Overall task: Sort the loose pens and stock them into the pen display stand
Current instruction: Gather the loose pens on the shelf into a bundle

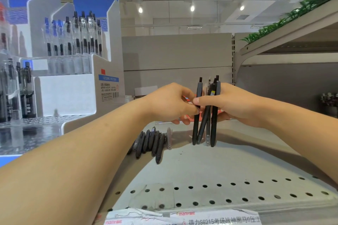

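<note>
The right hand (236,104) grips a bundle of pens (206,113) held nearly upright, its thumb pressed across the front of the barrels and its fingers wrapped behind them; most of the pens are matte black, with at least one clear-barrelled pen among them, and their lower tips hang just above the shelf (228,162). Just left of the bundle, the left hand (170,102) meets it, its fingers curled and pinching the leftmost black pen of the bundle at about mid-barrel, right against the right thumb. Below and to the left of the bundle, a loose pile of pens (151,141) lies flat on the shelf, mostly black ones side by side, with one clear pen at the pile's right edge. Well to the left of the bundle stands the pen display stand (76,95), white with blue header cards, its upper tier holding rows of upright clear pens with black and blue parts, and more dark pens standing in a lower tier at the far left. Behind the bundle, partly hidden by both hands, something orange-red (220,111) lies on the shelf; what it is cannot be told. At the shelf's near edge, below the bundle, run printed price labels (182,218).
</note>
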`<state>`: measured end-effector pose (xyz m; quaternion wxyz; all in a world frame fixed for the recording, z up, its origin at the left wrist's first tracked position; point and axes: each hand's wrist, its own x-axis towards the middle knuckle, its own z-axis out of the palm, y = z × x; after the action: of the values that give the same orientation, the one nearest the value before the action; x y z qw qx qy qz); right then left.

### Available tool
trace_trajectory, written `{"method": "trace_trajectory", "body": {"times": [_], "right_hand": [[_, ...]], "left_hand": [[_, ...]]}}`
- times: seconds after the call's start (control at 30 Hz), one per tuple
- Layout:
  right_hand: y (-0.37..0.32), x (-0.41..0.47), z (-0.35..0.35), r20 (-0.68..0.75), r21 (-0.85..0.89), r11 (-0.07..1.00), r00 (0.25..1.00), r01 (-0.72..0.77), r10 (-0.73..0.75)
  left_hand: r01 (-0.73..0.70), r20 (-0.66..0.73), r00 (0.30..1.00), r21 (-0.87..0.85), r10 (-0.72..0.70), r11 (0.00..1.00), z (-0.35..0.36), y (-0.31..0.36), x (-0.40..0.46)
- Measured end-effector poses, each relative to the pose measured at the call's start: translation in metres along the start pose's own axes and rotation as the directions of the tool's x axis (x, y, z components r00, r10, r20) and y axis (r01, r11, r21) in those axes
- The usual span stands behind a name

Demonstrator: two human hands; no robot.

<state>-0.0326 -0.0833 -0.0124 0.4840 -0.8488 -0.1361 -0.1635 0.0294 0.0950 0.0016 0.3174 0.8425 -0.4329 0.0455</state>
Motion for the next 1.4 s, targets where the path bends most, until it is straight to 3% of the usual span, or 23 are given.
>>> {"method": "trace_trajectory", "body": {"times": [0.23, 0.3, 0.37, 0.47, 0.53, 0.63, 0.77, 0.93, 1.1, 1.4], "right_hand": [[-0.001, 0.001, 0.000, -0.039, 0.002, 1.000, 0.999, 0.000, 0.000], [0.000, 0.003, -0.001, -0.066, -0.007, 1.000, 0.998, -0.002, 0.001], [0.002, 0.005, -0.001, -0.089, -0.006, 1.000, 0.996, -0.029, 0.029], [0.003, 0.006, 0.000, -0.103, -0.022, 0.999, 0.994, -0.035, 0.033], [0.003, 0.005, 0.002, -0.086, 0.000, 0.999, 0.996, -0.038, 0.038], [0.002, 0.003, 0.002, -0.042, 0.063, 0.997, 0.998, -0.047, 0.050], [0.003, 0.005, 0.000, -0.077, 0.019, 0.999, 0.996, -0.041, 0.043], [0.004, 0.005, -0.001, -0.089, 0.013, 1.000, 0.996, -0.027, 0.028], [0.005, 0.006, -0.002, -0.092, -0.019, 1.000, 0.996, -0.011, 0.009], [0.001, 0.002, 0.001, -0.054, -0.005, 1.000, 0.998, 0.018, -0.018]], "left_hand": [[0.037, 0.014, 0.999, -0.001, -0.037, 0.999, -0.001, -0.004, 0.002], [0.079, -0.042, 0.996, 0.155, -0.074, 0.985, -0.001, -0.006, 0.004], [0.116, -0.063, 0.993, 0.443, -0.097, 0.889, 0.000, -0.012, 0.005], [0.138, 0.048, 0.968, 0.717, -0.246, 0.683, 0.009, -0.019, 0.004], [0.129, 0.125, 0.933, 0.758, -0.337, 0.639, 0.017, -0.020, 0.005], [0.125, 0.150, 0.932, 0.721, -0.329, 0.682, 0.022, -0.016, 0.009], [0.114, 0.152, 0.952, 0.630, -0.265, 0.769, 0.021, -0.013, 0.011], [0.229, 0.088, 0.965, 0.174, -0.247, 0.958, 0.010, -0.011, 0.012], [0.078, 0.016, 0.997, -0.121, -0.077, 0.990, -0.005, -0.008, 0.002], [-0.002, 0.073, 0.997, 0.044, -0.001, 0.999, 0.007, -0.005, 0.003]]}}
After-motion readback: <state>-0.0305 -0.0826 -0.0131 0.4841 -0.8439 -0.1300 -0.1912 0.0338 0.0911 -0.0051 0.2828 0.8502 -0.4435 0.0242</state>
